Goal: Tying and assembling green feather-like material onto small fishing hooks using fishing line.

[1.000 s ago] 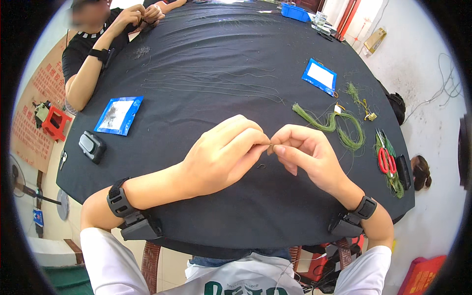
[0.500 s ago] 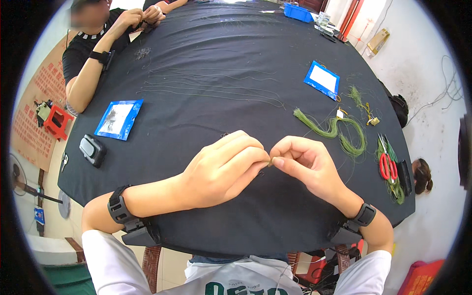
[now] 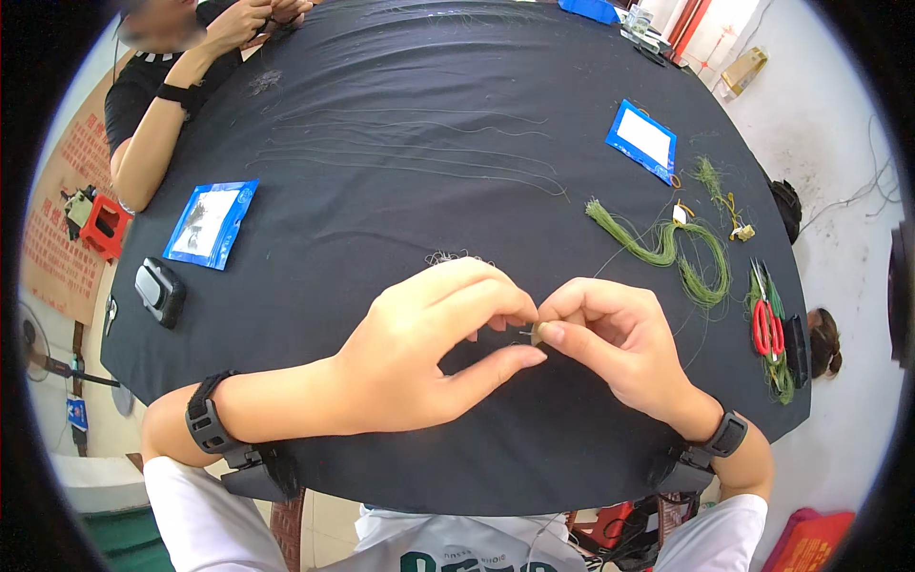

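Small pale bead-like piece (image 3: pixel 536 332), pinched between the fingertips of the left hand (image 3: pixel 429 353) and the right hand (image 3: pixel 615 338), both grasping it just above the near edge of the black-covered table (image 3: pixel 400 191); what it is exactly is too small to tell. Right of the hands: coiled green thread bundle (image 3: pixel 681 253), red-handled scissors (image 3: pixel 765 319). Left: blue packet (image 3: pixel 210 222), dark grey case (image 3: pixel 159 291); another person's arm (image 3: pixel 157 133) at the far corner.

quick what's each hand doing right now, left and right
Left hand: fingers pinched shut on a small thing at the fingertips, too tiny to identify.
Right hand: fingers pinched shut on the same small thing, meeting the left over the black table.
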The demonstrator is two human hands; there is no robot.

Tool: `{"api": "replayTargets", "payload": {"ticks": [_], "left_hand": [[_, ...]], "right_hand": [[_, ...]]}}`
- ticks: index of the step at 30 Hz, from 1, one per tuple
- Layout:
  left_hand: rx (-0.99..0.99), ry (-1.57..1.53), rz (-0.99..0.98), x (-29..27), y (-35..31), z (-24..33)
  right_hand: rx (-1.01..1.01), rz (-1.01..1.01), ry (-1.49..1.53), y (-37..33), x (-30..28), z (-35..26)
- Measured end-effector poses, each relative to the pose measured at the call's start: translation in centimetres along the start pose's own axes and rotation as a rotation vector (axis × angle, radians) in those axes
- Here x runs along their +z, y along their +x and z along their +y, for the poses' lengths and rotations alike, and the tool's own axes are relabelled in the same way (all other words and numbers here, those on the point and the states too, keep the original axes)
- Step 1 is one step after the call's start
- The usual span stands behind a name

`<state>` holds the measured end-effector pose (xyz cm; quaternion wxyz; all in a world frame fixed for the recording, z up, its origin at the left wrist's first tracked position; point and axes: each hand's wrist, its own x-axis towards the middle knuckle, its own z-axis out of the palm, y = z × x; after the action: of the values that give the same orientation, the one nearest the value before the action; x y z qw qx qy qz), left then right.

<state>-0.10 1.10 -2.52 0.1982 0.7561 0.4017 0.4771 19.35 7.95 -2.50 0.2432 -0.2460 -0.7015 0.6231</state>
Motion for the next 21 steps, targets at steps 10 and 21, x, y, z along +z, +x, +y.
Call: {"api": "replayTargets", "payload": {"ticks": [10,21], "left_hand": [[0.11,0.1,0.021,0.1,0.1,-0.8],[0.186,0.167,0.091,0.0,0.0,-0.9]], "right_hand": [[-0.013,-0.012,-0.098,0.2,-0.2,-0.2],[0.053,-0.065,0.055,0.0,0.1,-1.0]]}}
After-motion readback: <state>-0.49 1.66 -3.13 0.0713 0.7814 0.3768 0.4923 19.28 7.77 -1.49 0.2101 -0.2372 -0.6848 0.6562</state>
